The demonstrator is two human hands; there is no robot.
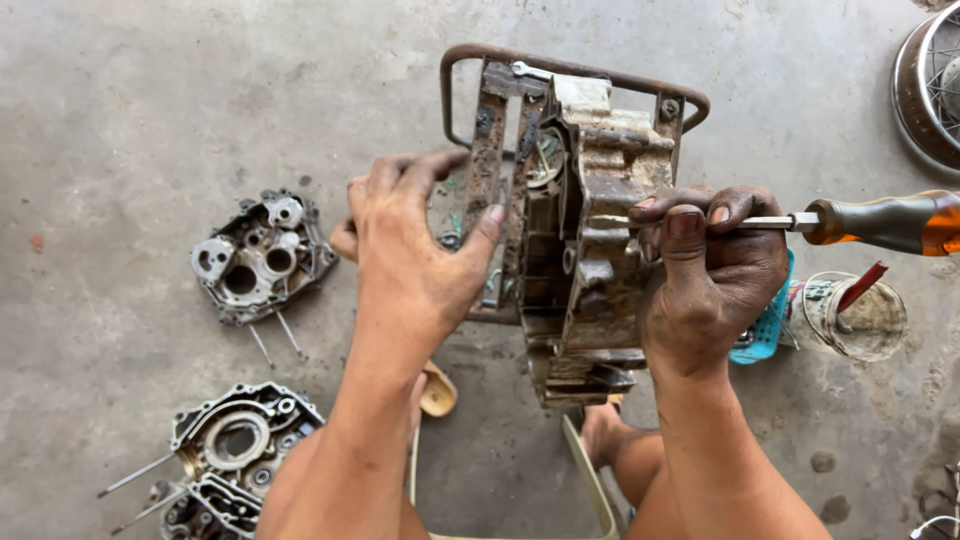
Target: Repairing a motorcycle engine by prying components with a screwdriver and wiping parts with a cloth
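Observation:
A dirty engine crankcase [590,250] stands upright in a rusty metal stand [480,110] on the concrete floor. My left hand [415,250] rests against the left side of the crankcase and stand, thumb on its edge, fingers spread. My right hand [710,270], greasy, grips the metal shaft of a screwdriver [880,222] with an orange and dark handle that sticks out to the right. The shaft's tip lies against the crankcase's right side.
Two more crankcase halves lie at the left: one [262,258] mid-left, another [235,450] with long studs at the bottom left. A clear plastic cup [858,318] and a turquoise basket [765,330] sit at the right. A wheel rim [930,85] shows at the top right.

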